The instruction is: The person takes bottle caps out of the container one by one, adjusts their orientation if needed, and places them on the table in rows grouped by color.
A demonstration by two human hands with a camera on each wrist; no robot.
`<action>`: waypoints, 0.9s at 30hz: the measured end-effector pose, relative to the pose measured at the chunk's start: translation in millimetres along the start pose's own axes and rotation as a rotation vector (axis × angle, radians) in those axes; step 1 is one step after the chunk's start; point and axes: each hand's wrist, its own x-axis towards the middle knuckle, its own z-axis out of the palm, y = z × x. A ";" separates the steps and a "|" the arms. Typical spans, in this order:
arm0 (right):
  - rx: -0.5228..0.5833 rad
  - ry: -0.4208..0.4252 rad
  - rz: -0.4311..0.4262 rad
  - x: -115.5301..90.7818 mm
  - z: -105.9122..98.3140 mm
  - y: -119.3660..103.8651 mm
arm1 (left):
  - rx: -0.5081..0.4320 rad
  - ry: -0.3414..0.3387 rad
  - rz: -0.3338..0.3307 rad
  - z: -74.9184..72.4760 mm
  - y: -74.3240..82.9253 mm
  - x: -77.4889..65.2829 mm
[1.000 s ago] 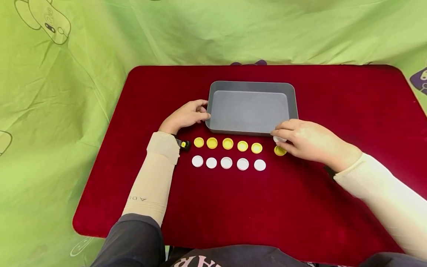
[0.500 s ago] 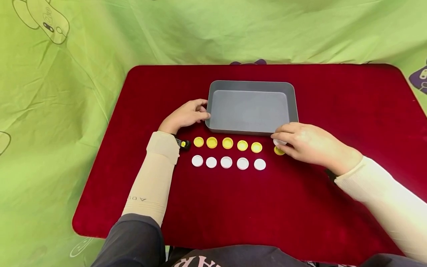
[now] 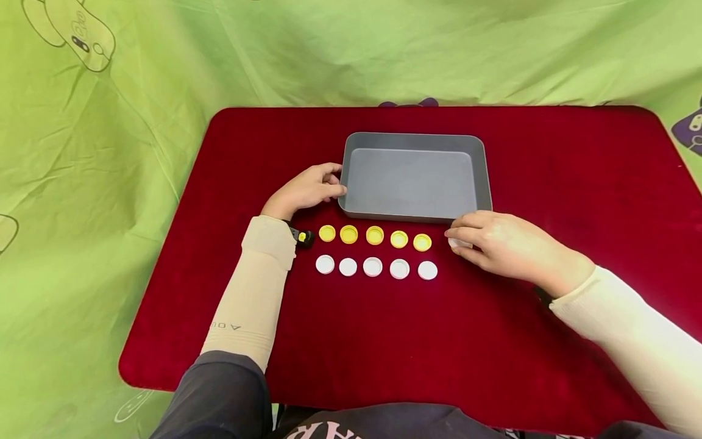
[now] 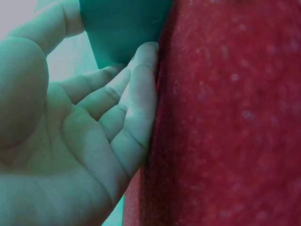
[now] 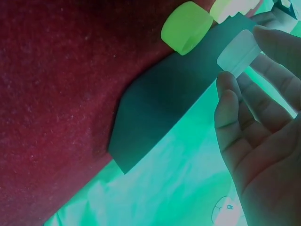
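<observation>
My right hand (image 3: 496, 244) pinches a white bottle cap (image 3: 458, 242) just off the front right corner of the grey tray (image 3: 408, 216). In the right wrist view this white cap (image 5: 236, 54) sits between thumb and fingertips, raised over a yellow cap (image 5: 181, 28) on the table. The hand and white cap hide that yellow cap in the head view. At the other end, my left hand (image 3: 307, 188) grips the tray's left wall, thumb at the rim and fingers along the outside (image 4: 141, 89). The tray's floor holds nothing.
In front of the tray, several yellow caps (image 3: 375, 235) lie in a row. Nearer me runs a second row of several white caps (image 3: 372, 267). Everything stands on a red cloth-covered table (image 3: 395, 341), with a green curtain (image 3: 307, 55) behind it.
My right hand, holding the white cap, has come slightly towards me, so the cap now covers the yellow one beneath. My left hand and the tray look much the same.
</observation>
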 end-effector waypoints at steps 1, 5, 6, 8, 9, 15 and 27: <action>0.000 -0.002 0.000 -0.7 0.4 -0.5 | -0.001 0.000 0.001 0.0 -0.1 0.2; -0.003 -0.009 -0.005 -2.6 2.5 -3.9 | -0.005 -0.001 0.005 0.1 -0.2 0.3; -0.005 -0.009 -0.008 -2.9 3.2 -4.8 | -0.005 -0.002 0.006 0.1 0.0 0.1; -0.007 -0.014 -0.009 -3.0 4.8 -6.7 | -0.001 0.000 0.005 -0.3 0.4 -0.4; -0.008 -0.018 -0.009 -2.9 5.5 -7.6 | 0.001 0.001 0.004 -0.5 0.5 -0.6; -0.008 -0.037 -0.002 -4.3 8.9 -12.7 | 0.015 0.003 -0.004 -1.7 0.3 -1.4; -0.003 -0.043 -0.006 -8.6 11.3 -23.0 | 0.020 0.002 -0.015 -3.4 0.7 -2.4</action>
